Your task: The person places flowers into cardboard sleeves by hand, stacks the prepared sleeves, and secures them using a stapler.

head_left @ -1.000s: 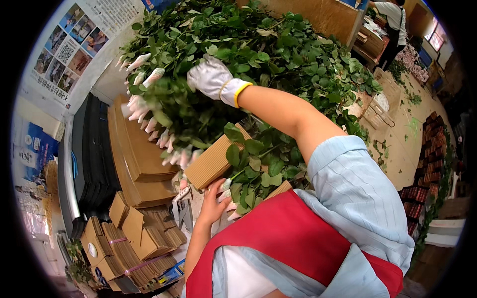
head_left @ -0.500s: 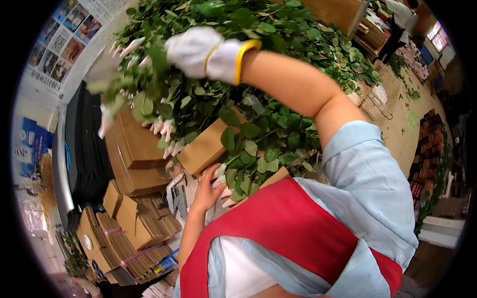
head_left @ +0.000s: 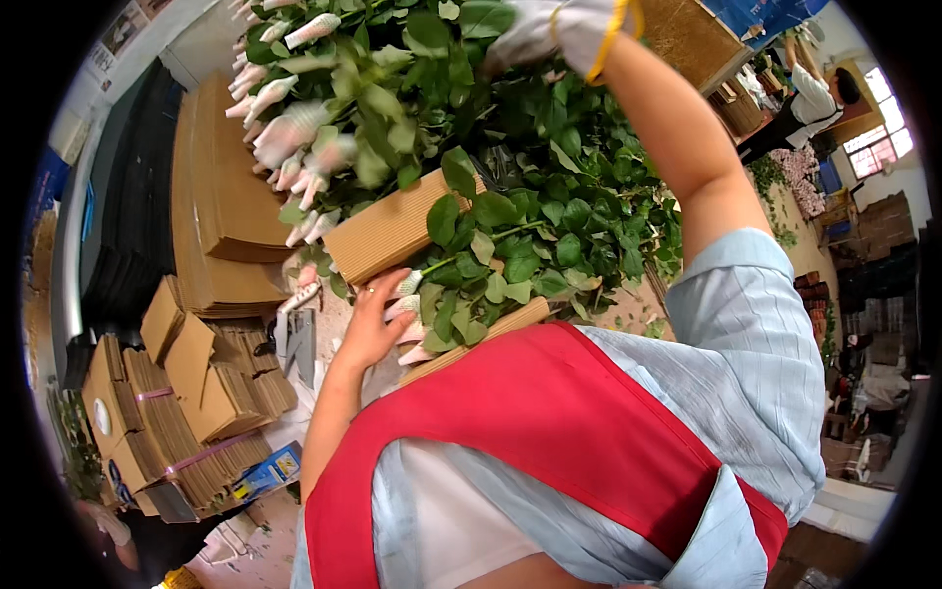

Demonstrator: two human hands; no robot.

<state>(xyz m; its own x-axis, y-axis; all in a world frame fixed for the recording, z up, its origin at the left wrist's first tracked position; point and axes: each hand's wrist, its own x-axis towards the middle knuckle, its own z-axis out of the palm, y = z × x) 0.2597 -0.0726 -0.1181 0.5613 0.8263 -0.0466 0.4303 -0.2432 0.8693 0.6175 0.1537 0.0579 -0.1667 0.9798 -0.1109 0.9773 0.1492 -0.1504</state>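
My bare left hand [head_left: 367, 326] has its fingers and thumb around net-wrapped rose heads [head_left: 403, 305], beside the end of a corrugated cardboard strip [head_left: 400, 228]. Their leafy stems [head_left: 530, 253] run off to the right. At the top, my right hand [head_left: 535, 34], in a white glove with a yellow cuff, is closed among the leaves. It seems to grip a rose stem; its fingers are partly hidden. A blurred pale pink rose head [head_left: 292, 135] and blurred leaves lie left of it, over the pile of roses [head_left: 265, 95].
Flat brown cardboard sheets [head_left: 201, 182] and black sheets [head_left: 123, 206] stand at the left. Bundled folded cardboard [head_left: 211, 388] lies nearer, beside a grey metal tool [head_left: 296, 339]. Another person [head_left: 810, 103] stands at the far right. A wooden board [head_left: 687, 44] borders the pile.
My right hand has moved right and farther away, and the blurred rose and leaves have swung rightward with it. My left hand stays on the rose heads. The whole view has shifted.
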